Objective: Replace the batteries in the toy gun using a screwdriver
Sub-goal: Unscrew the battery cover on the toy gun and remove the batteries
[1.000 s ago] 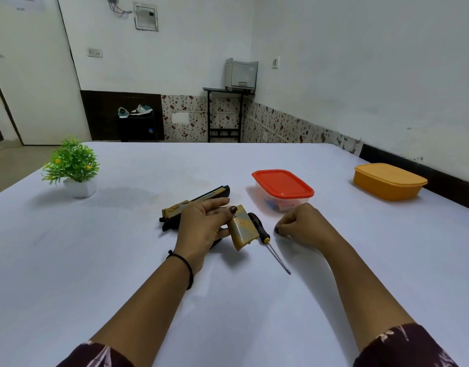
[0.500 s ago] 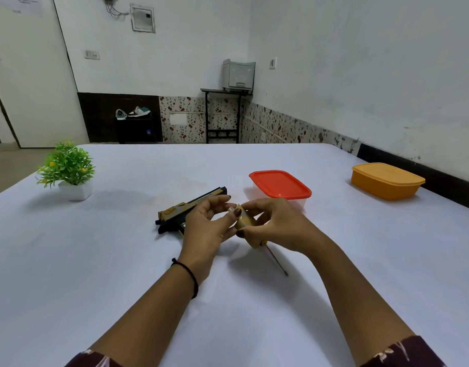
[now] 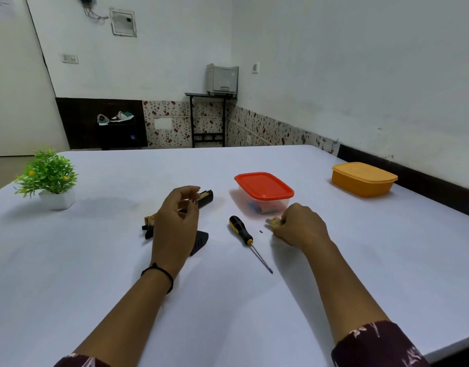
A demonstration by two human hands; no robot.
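- Head view, looking down across a white table (image 3: 228, 308).
- Toy gun (image 3: 206, 197) flat on the table left of centre, gold and black, mostly hidden beneath the left hand; muzzle end showing beyond the fingers, black grip poking out on the near side.
- Left hand (image 3: 175, 226) raised over the gun, fingers curled inward with thumb close to the fingertips; no telling whether pinching anything. Black band around the wrist.
- Right hand (image 3: 299, 229) resting on the table to the right, fingers curled round a small gold cover (image 3: 273, 222), one end sticking out leftward.
- Screwdriver (image 3: 240, 231) lying loose between the two hands, touched by neither; black-and-yellow handle at the far end, thin shaft slanting toward the near right.
- Tiny dark screw (image 3: 261, 230) on the table, between the screwdriver handle and the cover.
- Clear box with red lid (image 3: 264, 185) just behind the right hand, lid on, something blue inside.
- Orange box (image 3: 363, 178) well apart at far right, lid on.
- Small green plant (image 3: 49, 173) in a white pot at far left.
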